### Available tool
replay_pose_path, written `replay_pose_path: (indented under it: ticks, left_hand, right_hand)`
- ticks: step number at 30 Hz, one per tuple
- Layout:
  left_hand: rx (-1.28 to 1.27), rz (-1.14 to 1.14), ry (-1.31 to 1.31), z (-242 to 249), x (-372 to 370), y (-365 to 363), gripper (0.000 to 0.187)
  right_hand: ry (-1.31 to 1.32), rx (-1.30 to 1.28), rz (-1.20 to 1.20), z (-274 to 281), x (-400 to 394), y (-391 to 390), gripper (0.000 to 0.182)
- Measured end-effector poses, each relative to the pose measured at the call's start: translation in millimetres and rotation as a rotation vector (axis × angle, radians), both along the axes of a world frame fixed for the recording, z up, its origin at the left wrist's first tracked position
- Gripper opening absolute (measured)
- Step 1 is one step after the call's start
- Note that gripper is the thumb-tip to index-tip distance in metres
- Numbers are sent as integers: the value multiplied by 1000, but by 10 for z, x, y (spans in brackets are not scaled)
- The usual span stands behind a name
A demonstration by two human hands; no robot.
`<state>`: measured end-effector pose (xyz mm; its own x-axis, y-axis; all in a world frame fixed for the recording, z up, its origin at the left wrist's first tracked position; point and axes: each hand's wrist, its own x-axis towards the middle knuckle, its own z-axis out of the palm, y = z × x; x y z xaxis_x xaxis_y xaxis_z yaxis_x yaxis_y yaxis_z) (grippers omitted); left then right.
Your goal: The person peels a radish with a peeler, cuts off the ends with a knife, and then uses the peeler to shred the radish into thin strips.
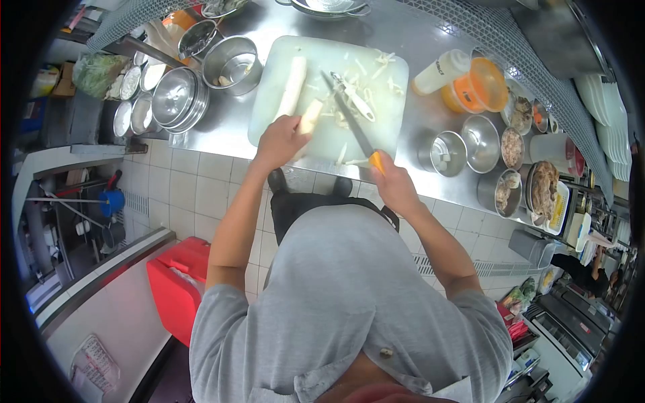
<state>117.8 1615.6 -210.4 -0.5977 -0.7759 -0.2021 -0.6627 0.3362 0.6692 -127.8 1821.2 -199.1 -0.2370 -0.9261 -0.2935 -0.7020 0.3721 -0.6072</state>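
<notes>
At the cutting board [272, 84], the left hand [281, 142] is clasping a pale stick's [311, 115] near end, the right hand [398, 188] a knife [353, 125].

Board [329, 52]: before us, on the table [232, 138].
Root [292, 88]: on the board's left half.
Piece [310, 115]: in our left hand [279, 142], just right of the root.
Knife [352, 124]: in our right hand [396, 186], blade over the board, left of the peeler [362, 106].
Shreds [385, 58]: around the peeler.
Pot [253, 75]: left of the board, bowls [176, 96] farther left.
Bottle [441, 72]: right of the board, tub [489, 86] beside it.
</notes>
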Motion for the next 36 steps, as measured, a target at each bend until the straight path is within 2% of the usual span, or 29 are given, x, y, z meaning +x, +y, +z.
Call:
replay_pose_path:
  ticks: [3, 4, 7, 10, 13, 16, 19, 20, 26, 28, 31, 34, 36]
  left_hand:
    - [575, 143, 498, -24, 188, -21, 42]
    - [661, 141, 503, 13, 217, -44, 41]
    - [877, 214, 699, 141, 195, 16, 43]
    - [1043, 265, 863, 207, 136, 80, 46]
    - [1134, 297, 958, 206, 91, 111, 46]
    - [1278, 404, 1108, 128, -9, 123, 49]
    - [1596, 316, 1252, 71, -56, 67, 50]
    - [1581, 386, 1235, 59, -77, 67, 52]
    - [1572, 374, 1255, 157, -119, 37, 59]
    - [1571, 355, 1262, 125, -112, 9, 59]
    - [1564, 331, 1262, 97, -133, -36, 58]
    - [1537, 354, 1242, 162, -228, -47, 54]
    - [1527, 356, 1222, 149, -292, -58, 53]
  right_hand:
    - [81, -209, -44, 73, -169, -120, 47]
    - [209, -244, -45, 3, -264, -202, 47]
    - [466, -124, -65, -157, -507, -525, 48]
    - [607, -34, -12, -294, -628, -748, 52]
    - [786, -402, 75, -176, -532, -801, 58]
    - [413, -442, 136, -241, -384, -1105, 56]
    - [402, -197, 191, -378, -304, -1390, 48]
    - [375, -167, 173, -402, -325, -1458, 46]
    - [224, -73, 9, -497, -500, -1552, 38]
    - [152, -49, -49, -199, -496, -1444, 39]
    - [87, -204, -133, -6, -428, -1250, 43]
    - [-68, -152, -10, 333, -341, -1061, 48]
    - [-4, -141, 41, 433, -267, -999, 45]
